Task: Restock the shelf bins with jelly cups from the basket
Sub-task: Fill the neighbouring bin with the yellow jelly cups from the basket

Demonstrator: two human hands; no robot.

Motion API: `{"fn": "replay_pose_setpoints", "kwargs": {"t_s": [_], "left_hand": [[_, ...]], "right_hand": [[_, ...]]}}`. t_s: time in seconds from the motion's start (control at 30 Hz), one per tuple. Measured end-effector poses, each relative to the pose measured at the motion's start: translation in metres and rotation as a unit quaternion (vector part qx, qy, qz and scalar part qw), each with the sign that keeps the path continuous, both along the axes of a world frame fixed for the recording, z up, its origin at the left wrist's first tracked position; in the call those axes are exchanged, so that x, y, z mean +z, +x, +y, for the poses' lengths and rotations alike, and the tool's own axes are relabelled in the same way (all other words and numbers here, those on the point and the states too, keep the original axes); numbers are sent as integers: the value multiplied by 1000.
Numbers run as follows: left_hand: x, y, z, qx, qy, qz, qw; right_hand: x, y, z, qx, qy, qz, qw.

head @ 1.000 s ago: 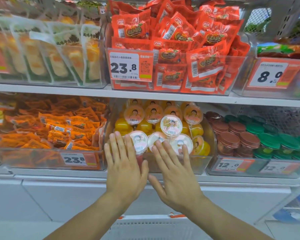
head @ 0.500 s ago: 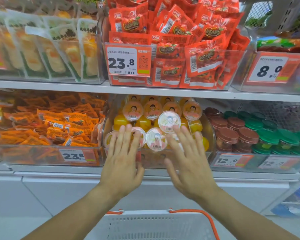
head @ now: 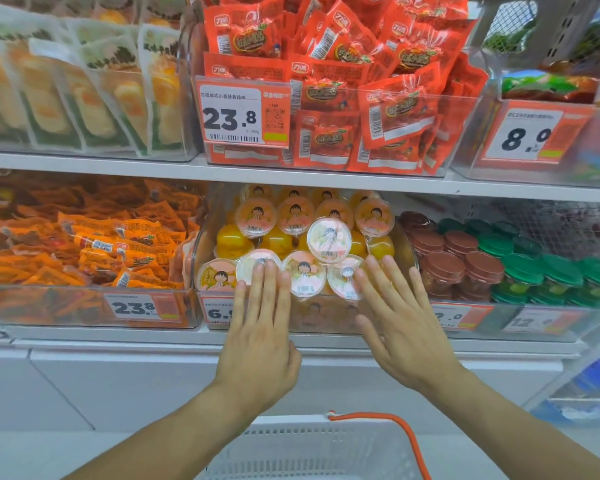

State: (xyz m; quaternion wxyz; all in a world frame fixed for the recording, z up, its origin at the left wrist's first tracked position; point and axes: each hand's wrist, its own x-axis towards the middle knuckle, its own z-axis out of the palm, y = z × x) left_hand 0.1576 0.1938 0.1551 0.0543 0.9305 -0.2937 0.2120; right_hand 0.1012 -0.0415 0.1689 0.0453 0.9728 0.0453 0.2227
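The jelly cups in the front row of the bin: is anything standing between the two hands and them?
Nothing visible does. The left hand lies flat with its fingertips on a front jelly cup. The right hand is spread at the bin front, its fingers beside another pale-lidded cup. Neither hand holds anything.

jelly cups (head: 303, 244) showing yellow-orange w/ pale pink cartoon lids mid-frame; red packets (head: 343, 81) glowing up top; orange packets (head: 94, 251) left; brown (head: 458, 258) & green lids (head: 548, 265) right; white basket (head: 309, 452), orange handle (head: 406, 434).
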Motion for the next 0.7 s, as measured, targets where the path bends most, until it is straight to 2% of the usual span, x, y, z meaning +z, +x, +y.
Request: {"fn": "replay_pose_setpoints", "kwargs": {"t_s": [0.23,0.37,0.5,0.6,0.7], "left_hand": [[-2,-5,-9,-2,27,7,1000],[0,-8,-12,7,30,7,1000],[8,-13,-16,-15,11,-12,1000],[17,-19,-32,-84,-18,-29,996],[21,-29,-57,-142,-27,-27,989]], "right_hand": [[-6,-3,9,-8,-24,12,1000],[9,-6,1,18,22,-53,998],[30,-9,-35,-81,84,-134,984],[22,-13,-64,-153,109,-104,977],[15,-13,-75,-151,115,-82,978]]}}
